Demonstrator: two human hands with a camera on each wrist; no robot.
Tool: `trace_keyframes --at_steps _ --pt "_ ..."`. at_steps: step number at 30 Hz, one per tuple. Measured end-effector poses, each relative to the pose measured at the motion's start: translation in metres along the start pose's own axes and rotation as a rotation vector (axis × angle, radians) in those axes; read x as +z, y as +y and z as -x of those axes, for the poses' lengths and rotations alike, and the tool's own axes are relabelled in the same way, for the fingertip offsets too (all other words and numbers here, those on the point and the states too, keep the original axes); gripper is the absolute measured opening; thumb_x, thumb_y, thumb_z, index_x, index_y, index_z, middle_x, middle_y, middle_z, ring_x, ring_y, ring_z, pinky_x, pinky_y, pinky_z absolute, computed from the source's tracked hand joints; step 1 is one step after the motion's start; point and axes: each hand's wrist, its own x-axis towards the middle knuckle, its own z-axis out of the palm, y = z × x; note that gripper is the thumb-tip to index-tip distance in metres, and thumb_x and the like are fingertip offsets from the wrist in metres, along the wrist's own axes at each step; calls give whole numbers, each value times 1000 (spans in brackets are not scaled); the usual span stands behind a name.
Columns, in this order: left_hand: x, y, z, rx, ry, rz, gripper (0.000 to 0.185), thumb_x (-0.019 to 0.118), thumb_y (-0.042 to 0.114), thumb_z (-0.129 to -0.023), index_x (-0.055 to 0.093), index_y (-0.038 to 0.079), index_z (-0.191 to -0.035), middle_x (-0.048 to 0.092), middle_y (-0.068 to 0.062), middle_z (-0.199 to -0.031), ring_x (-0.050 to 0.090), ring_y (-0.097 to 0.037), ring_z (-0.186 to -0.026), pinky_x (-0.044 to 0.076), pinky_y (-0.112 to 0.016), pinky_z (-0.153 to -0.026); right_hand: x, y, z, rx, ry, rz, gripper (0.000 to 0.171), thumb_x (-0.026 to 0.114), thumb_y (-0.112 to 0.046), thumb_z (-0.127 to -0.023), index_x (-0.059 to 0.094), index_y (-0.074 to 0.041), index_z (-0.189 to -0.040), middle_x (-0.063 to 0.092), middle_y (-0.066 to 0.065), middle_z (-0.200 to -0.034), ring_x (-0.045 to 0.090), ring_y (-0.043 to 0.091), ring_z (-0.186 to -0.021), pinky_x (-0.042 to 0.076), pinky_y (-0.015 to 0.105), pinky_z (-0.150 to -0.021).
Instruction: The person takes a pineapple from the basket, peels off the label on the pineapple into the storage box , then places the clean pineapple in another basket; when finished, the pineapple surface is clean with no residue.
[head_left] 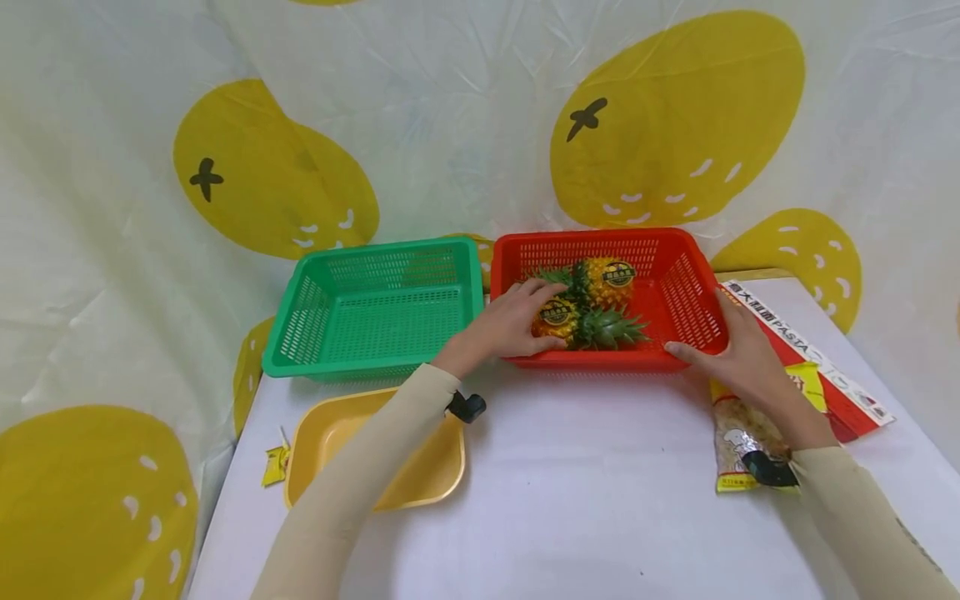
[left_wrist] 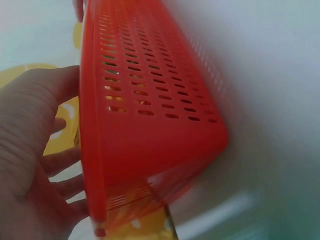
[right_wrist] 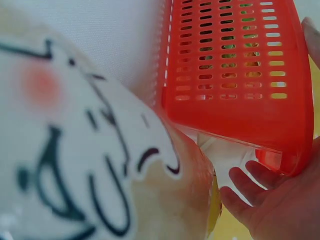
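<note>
Left hand [head_left: 510, 322] and right hand [head_left: 742, 358], both mine, reach to opposite ends of a red basket [head_left: 600, 360] standing on the white bench [head_left: 562, 467]. Inside it lie two pineapples: the near pineapple [head_left: 581, 323] has its crown to the right, and the far pineapple [head_left: 609, 280], just behind it, has its crown to the left. As I judge it, the step in hand is settling the fruit or steadying the basket; the next move would call for either freeing my digits without disturbing the fruit or, were the basket to be shifted, supporting both ends evenly. Pose: my forearms, in beige sleeves, extend forward over the bench, the left slanting inward above an orange tray [head_left: 337, 429], the right passing above a cartoon-printed bag [head_left: 738, 437]. My left hand crosses the basket's left end, back upward, with thumb and fingers apart about the near pineapple's body; whether they press on it I cannot tell. My right hand is at the right front corner, digits spread and clasping nothing, thumb by the front rim; contact there is uncertain. Left of the red basket sits a green basket [head_left: 397, 321].
</note>
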Motion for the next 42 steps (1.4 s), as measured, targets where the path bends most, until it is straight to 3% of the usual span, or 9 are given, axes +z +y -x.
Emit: trace_keyframes --at_steps 8,19,30,42 --pt "-1 -3 -8 -29 -34 -5 98 84 48 -90 29 22 -168 40 -11 -158 42 -30 -137 51 -41 -100 4 1 -5 35 -9 0 123 76 -63 -89 -2 -14 -170 16 31 -168 26 55 -141 39 79 -98" --pt "6 -3 -16 -35 -77 -17 90 85 46 -89 40 21 -163 42 -8 -154 42 -30 -137 48 -41 -105 4 0 -4 42 3 -19 123 77 -63 -89 -1 -15 -171 16 31 -168 27 55 -141 37 79 -100" --pt "15 -1 -21 -56 -61 -52 87 85 47 -89 43 24 -162 43 -7 -152 43 -27 -135 52 -39 -99 5 4 0 87 -20 -26 122 74 -65 -90 -6 -19 -170 19 32 -167 26 57 -142 38 79 -100" --pt "18 -1 -22 -64 -50 -41 82 86 46 -88 47 24 -157 47 -7 -151 45 -29 -135 51 -43 -102 4 5 1 113 -21 -39 122 73 -67 -89 -7 -22 -170 22 35 -164 31 59 -137 42 78 -97"
